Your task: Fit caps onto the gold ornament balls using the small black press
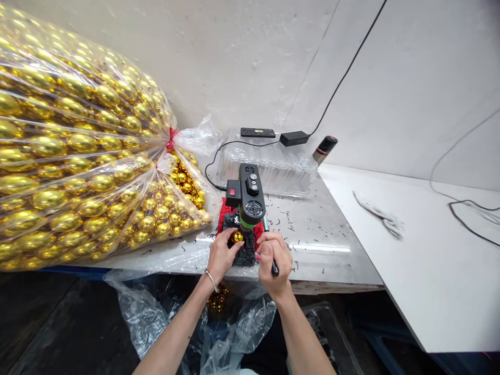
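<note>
A small black bench machine with a red switch (252,194), resembling a mini drill press, stands on the table. Under its head sits a shiny gold ball (237,237), pinched between the thumb and fingers of my left hand (221,255). My right hand (275,260) is wrapped round the machine's lever (275,269), whose black end pokes out below the fist. Black shavings coat the machine's base (245,254), and a red piece (227,211) shows beneath it. The tool's contact with the ball is hidden by the head.
Large clear bags of gold balls (82,140) fill the left. Behind the machine are a clear plastic tray (269,172), a phone (258,132), a power adapter (294,138) and a dark-capped bottle (325,150). A glove (378,214) lies on the white table (433,271). Plastic sheeting (142,307) hangs in front.
</note>
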Available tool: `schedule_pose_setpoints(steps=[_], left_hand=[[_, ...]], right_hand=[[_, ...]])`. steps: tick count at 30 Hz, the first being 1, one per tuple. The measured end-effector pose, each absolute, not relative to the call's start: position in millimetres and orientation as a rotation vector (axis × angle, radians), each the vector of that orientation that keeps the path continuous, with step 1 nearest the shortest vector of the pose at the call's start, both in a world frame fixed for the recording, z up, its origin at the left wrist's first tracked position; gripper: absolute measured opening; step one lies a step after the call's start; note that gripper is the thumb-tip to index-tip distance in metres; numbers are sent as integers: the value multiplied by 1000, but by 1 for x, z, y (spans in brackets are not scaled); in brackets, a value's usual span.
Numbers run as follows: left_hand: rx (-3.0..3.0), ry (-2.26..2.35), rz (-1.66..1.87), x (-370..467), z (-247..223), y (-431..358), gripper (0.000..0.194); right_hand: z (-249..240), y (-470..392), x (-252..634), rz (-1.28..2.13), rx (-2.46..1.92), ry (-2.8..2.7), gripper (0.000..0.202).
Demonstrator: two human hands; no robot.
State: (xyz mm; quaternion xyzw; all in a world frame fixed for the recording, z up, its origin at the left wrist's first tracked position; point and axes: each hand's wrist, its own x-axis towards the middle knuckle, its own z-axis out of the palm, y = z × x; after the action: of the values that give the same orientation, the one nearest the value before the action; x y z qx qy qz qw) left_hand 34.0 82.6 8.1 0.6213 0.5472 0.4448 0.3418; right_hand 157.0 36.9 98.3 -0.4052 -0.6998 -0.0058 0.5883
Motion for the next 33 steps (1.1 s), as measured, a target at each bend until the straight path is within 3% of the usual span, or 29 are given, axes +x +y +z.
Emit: schedule_pose_setpoints(steps=[7,26,33], left_hand=[[1951,1440,1139,32,2,83,33],[1907,1461,1100,31,1,83,35],[1907,1453,1108,31,3,84,34]], right_hand=[[97,36,158,-16,-951,-1635,23],[31,51,159,-192,-884,-1600,23],[50,47,157,-190,-892,-1624,23]])
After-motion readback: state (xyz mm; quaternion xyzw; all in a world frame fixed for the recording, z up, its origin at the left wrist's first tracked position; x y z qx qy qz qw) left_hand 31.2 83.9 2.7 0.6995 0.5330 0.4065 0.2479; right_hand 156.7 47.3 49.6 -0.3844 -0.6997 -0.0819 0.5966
